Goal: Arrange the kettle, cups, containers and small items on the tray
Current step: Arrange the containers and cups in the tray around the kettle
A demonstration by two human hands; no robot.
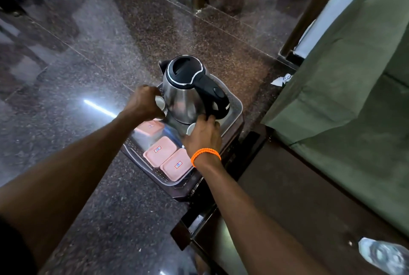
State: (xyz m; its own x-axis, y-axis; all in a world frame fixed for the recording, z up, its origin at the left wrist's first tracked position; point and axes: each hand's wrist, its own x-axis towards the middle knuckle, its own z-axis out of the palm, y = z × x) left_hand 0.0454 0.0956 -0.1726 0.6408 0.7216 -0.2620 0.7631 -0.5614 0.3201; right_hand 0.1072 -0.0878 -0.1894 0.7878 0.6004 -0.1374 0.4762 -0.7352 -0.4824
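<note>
A steel kettle [184,95] with a black lid and handle stands at the far end of a dark tray [235,106]. Three pink-lidded containers [160,152] lie in a row at the tray's near end. My left hand [143,103] is closed around a white cup [159,101] at the kettle's left side. My right hand [204,136], with an orange band on the wrist, grips a second white cup [190,129] just in front of the kettle's base. Both cups are mostly hidden by my fingers.
The tray sits on a small dark table [199,190] above a polished granite floor. A bed with a green cover [345,102] runs along the right. A crumpled plastic bottle [382,254] lies on dark furniture at the lower right. White paper scraps [282,80] lie beside the bed.
</note>
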